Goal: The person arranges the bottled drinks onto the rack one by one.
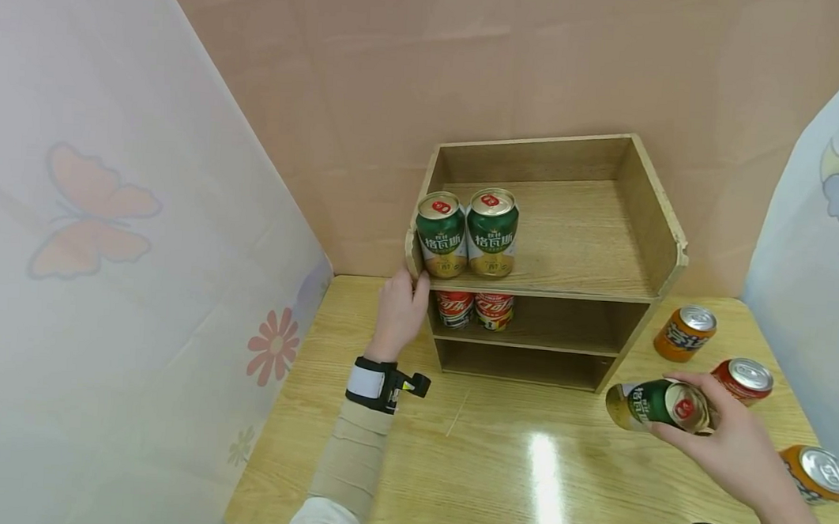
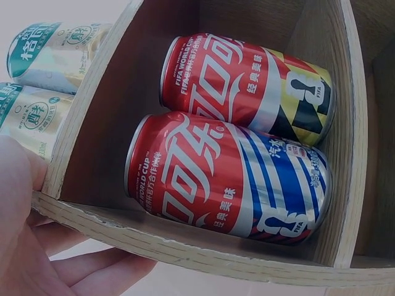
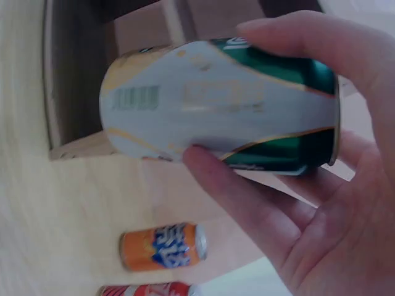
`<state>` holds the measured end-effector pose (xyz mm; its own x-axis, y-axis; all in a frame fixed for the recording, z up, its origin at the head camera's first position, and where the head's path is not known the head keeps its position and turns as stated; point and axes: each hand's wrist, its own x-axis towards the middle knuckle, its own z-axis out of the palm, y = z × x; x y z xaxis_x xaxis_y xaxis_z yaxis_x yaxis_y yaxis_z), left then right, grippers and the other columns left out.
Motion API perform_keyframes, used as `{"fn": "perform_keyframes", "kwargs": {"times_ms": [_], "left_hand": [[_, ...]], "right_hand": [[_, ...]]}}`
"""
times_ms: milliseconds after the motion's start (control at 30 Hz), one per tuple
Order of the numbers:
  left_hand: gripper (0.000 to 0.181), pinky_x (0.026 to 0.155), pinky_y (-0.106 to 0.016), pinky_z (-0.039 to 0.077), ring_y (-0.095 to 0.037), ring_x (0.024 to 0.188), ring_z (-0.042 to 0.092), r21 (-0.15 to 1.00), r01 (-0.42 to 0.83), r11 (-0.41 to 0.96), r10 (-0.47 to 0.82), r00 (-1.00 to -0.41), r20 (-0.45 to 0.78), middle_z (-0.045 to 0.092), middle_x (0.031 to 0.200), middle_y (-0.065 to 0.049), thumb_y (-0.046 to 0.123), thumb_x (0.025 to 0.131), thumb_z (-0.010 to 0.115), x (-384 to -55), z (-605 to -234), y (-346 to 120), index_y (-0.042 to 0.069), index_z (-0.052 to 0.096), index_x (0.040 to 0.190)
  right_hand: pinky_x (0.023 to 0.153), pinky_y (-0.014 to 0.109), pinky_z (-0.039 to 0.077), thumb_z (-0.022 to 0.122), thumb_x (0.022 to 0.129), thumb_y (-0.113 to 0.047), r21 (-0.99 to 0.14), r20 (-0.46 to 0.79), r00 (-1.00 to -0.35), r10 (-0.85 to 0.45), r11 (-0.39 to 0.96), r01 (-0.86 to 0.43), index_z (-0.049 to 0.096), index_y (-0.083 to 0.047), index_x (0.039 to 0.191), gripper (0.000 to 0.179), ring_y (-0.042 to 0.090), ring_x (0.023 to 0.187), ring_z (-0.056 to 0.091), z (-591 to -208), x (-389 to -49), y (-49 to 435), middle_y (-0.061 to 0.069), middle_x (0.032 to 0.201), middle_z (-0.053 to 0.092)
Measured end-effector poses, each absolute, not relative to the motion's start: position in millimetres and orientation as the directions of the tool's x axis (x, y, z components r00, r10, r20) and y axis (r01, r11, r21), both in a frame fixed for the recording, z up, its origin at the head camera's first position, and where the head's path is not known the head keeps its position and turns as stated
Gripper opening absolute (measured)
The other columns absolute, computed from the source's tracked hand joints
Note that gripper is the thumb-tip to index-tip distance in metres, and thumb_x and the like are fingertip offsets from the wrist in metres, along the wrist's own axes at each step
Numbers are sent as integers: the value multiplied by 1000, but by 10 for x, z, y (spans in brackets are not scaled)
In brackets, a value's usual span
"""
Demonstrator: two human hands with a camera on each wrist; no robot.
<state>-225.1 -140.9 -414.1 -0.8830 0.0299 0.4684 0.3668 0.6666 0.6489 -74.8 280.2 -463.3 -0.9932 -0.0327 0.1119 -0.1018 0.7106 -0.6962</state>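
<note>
My right hand (image 1: 731,437) grips a green and gold drink can (image 1: 657,405), tilted and held above the table, right of a wooden shelf (image 1: 567,295). In the right wrist view the same can (image 3: 216,105) shows its pale barcode side between thumb and fingers. My left hand (image 1: 399,312) holds the shelf's left side at the top board's front corner. On that top board, two matching green cans (image 1: 492,232) stand side by side at the left. Below them, two red cola cans (image 2: 185,179) stand in the middle compartment, against its left side.
Right of the shelf, an orange can (image 1: 685,333), a red can (image 1: 743,379) and another orange can (image 1: 817,474) stand on the wooden table (image 1: 480,471). A brown backdrop (image 1: 472,67) rises behind the shelf, with pale printed sheets (image 1: 176,281) at the sides.
</note>
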Motion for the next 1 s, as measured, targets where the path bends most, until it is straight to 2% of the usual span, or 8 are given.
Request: {"fn": "perform_keyframes", "kwargs": {"times_ms": [67,200,367,467,633,733,867,1000], "left_hand": [[24,47,-37,36,-20,52,44,646,369,668,29,-881,473,42,64,-2,23,105,47,-2251,-4138,-1409,6,54,89],[24,48,-38,37,-22,54,46,637,375,673,32,-876,482,43,65,-3,22,105,47,-2250,-4128,-1405,5,55,90],[24,48,-38,37,-22,54,46,636,376,674,36,-877,479,43,65,-3,22,105,46,-2249,-4121,-1400,6,54,90],[24,48,-37,37,-21,54,46,638,372,674,36,-879,475,42,65,-3,23,105,46,-2245,-4124,-1403,6,54,90],[25,48,-37,36,-21,53,45,642,375,668,37,-879,475,42,65,-3,23,105,45,-2240,-4136,-1407,6,54,89],[24,48,-36,36,-20,53,44,642,379,667,38,-878,478,42,65,-3,22,105,46,-2243,-4141,-1406,6,54,89],[24,48,-36,36,-20,53,44,645,379,663,37,-878,478,41,65,-2,22,105,47,-2244,-4143,-1407,6,54,89],[24,48,-36,37,-20,53,45,651,377,659,36,-880,473,42,65,-2,23,105,46,-2243,-4142,-1412,6,54,89]], "right_hand": [[55,26,48,92,78,-25,-707,138,-990,-13,699,-108,54,-11,138,73,-5,78,55,-4556,-746,2744,20,116,61],[54,22,48,92,77,-22,-725,217,-976,21,673,-147,56,-15,139,72,-1,72,60,-4375,-750,2617,6,107,63],[62,14,51,93,69,0,-758,361,-933,3,584,-291,62,-13,133,73,-4,82,64,-4121,-770,2462,-10,110,62],[67,13,52,90,64,14,-767,415,-909,-38,523,-372,61,-6,132,77,-1,91,64,-3972,-788,2382,-5,119,61],[49,18,47,84,61,23,-774,444,-891,-92,461,-434,57,-2,136,83,5,89,61,-3774,-810,2300,2,129,59],[48,19,47,79,60,28,-786,464,-877,-127,397,-473,54,1,138,86,10,98,59,-3682,-839,2270,6,138,56],[74,16,51,75,58,33,-756,526,-834,-170,355,-549,52,7,137,87,16,123,53,-3562,-911,2222,13,142,55],[88,16,46,74,57,34,-754,545,-824,-153,341,-562,53,8,135,85,21,129,50,-3444,-985,2138,18,141,56]]}}
